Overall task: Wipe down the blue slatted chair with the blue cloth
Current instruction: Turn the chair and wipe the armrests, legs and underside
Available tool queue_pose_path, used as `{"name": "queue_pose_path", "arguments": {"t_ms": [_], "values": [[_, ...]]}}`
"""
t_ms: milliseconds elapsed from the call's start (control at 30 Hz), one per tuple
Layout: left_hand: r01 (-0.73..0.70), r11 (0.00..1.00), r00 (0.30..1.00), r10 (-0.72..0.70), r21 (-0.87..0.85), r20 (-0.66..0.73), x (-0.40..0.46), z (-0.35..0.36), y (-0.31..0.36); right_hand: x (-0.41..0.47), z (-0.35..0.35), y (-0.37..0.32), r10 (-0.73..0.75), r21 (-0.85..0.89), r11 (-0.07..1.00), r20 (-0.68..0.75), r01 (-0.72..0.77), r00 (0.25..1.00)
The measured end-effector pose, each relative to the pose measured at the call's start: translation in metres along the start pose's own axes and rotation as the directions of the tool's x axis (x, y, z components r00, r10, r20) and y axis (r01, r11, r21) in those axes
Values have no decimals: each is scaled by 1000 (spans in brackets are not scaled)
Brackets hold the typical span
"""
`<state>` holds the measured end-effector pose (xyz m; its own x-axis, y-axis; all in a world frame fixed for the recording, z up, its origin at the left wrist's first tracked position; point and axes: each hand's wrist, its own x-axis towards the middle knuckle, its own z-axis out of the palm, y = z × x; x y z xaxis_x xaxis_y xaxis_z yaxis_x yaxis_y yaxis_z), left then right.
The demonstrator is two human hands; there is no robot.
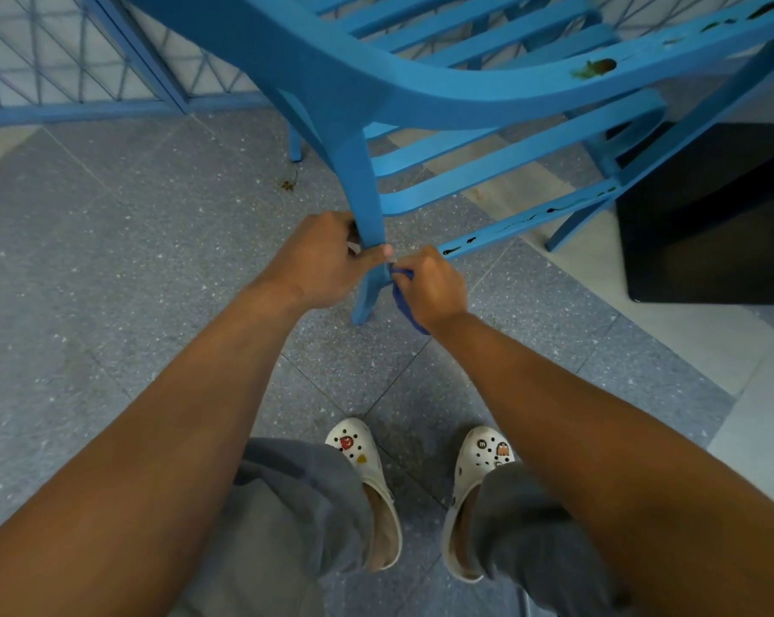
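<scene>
While we stand over the grey speckled tile floor [109, 269], the blue slatted wooden chair [421, 91] leans before us, its near leg coming down between our hands. Our left hand [318, 260] is wrapped round that leg, fingers curled behind it and the thumb lying across its front. Our right hand [429, 285] sits just beside the leg, fingers closed on the dark blue cloth [405, 300], which is bunched in the fist and hangs out below the wrist, touching the leg's lower part. Dark and greenish spots mark the chair's right rails. Our white perforated clogs [367, 483] stand below, and a black panel [710, 216] lies at right.
</scene>
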<state>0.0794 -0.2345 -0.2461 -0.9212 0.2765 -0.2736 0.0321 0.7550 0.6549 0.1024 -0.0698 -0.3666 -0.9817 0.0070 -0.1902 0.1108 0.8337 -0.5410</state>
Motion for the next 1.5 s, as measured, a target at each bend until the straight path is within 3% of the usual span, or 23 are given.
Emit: {"name": "queue_pose_path", "arguments": {"t_ms": [233,367,433,600,767,1000,1100,1333,1500], "values": [[62,996,998,-63,58,26,0,0,3,21,-31,38,333,232,928,-159,-293,929],[208,916,951,-271,343,149,-2,5,10,9,-16,13,214,117,972,-79,-204,974],[253,909,919,-333,331,212,-5,16,15,7,-18,14,132,64,989,-29,-130,991],[64,976,920,-139,210,367,-4,55,33,20,-51,46,144,57,988,-51,-141,988],[29,985,965,-72,169,252,19,88,35,30,-70,81,248,65,969,-164,-240,955],[103,956,955,-172,273,243,40,124,18,20,-45,65,100,19,995,-73,-98,992],[102,962,972,-151,255,179,46,127,14,27,-56,72,50,4,999,-29,-50,998],[116,980,985,-134,162,108,47,131,9,38,-82,95,262,126,963,-220,-239,940],[136,982,983,-150,128,107,55,127,8,28,-46,59,127,38,992,-123,-124,984]]}}
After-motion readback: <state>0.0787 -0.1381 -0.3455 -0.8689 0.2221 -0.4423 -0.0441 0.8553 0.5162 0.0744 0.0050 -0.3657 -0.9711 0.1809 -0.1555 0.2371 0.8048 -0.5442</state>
